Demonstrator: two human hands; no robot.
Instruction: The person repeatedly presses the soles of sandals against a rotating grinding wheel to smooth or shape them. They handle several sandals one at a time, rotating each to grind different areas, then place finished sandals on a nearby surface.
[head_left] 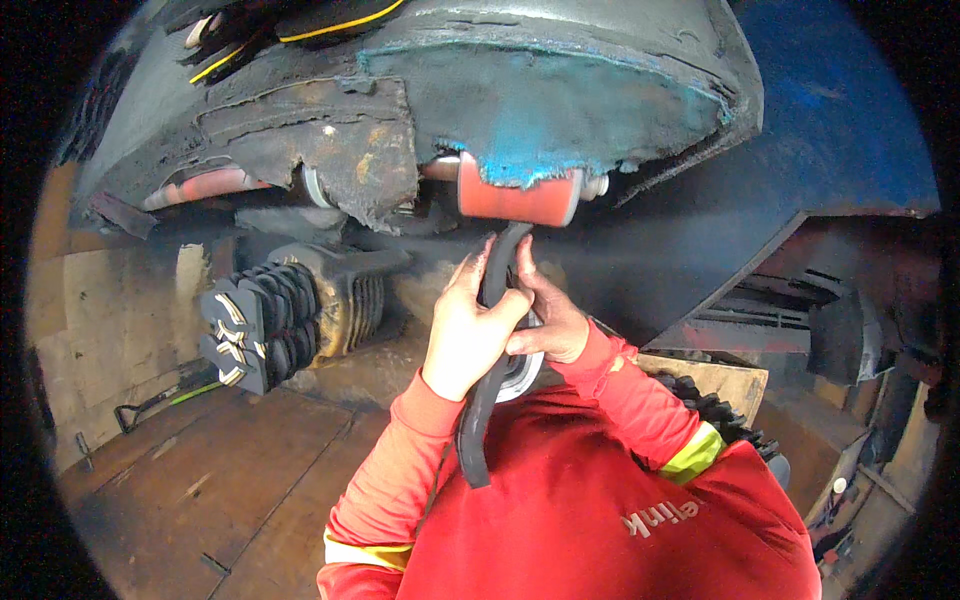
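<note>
Both hands are wrapped around a black rubber strip point(487, 370), left hand point(468, 335) just beside right hand point(548, 325). Its top end runs up touching the red roller point(518, 200), lower end dangles over the red shirt.

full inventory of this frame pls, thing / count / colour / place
strip: 1, black, bent, gripped in both hands, top end at the roller
roller: 1, red, under the worn pad at top centre
pad: 1, dark with blue-stained ragged edge, top
soles: 1 stack, black with yellow marks, left of centre
second stack: 1, black, behind the right arm
crate: 1, wooden, right of centre
floor: wooden boards, lower left
tool: 1, black with green, on the floor at left
left hand: 1, on the strip, red sleeve
right hand: 1, on the strip, red sleeve with yellow band
</note>
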